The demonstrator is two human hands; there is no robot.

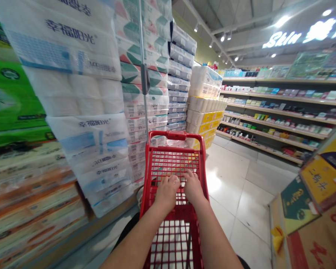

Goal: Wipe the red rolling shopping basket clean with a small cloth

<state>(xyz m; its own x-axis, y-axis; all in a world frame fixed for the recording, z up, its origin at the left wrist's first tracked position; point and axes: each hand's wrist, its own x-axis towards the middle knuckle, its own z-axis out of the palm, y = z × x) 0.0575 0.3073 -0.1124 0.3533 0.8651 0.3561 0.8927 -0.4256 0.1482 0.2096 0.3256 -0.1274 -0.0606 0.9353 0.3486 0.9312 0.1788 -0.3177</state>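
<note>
A red shopping cart (175,216) with plastic grid panels stands in front of me. My left hand (168,190) lies palm down over its middle, with fingers bent and close together. Beside it, my right hand (194,187) curls over the same part of the cart, its fingertips pointing forward and inward. The two hands almost meet and cover the part of the cart beneath their palms. Farther forward rises the cart's red upper frame (176,136). No goods show through the visible grid.
Stacked packs of toilet paper (100,149) line the left side, close to the cart. Green packs (14,93) stand nearer on the left. Shelves (280,138) of small boxes and bottles run along the back right. Cartons (322,231) stand at the right, past the tiled floor (235,194).
</note>
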